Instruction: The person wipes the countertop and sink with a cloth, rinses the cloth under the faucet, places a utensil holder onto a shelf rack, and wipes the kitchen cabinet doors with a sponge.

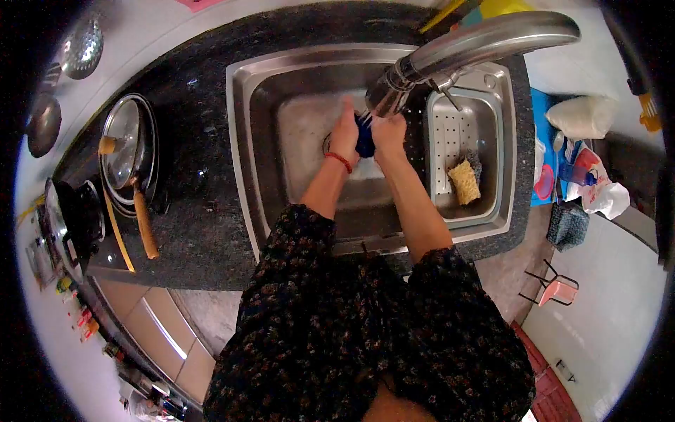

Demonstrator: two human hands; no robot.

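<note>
A dark blue item (364, 138) is gripped by the right hand (389, 136) over the sink (242, 151). Its other side is met by the left hand (344, 136), whose fingers are mostly hidden, so whether they are closed cannot be told. Both hands are overhung by the faucet (485, 43). To the right, a yellow sponge (464, 183) is held in the small basin (441, 197); to the left, a glass lid (124, 151) is seen on the bench (200, 197).

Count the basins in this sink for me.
2: the larger basin on the left, with the dark blue item over it, and the smaller basin on the right, holding a yellow sponge. No other basin seems hidden.
</note>
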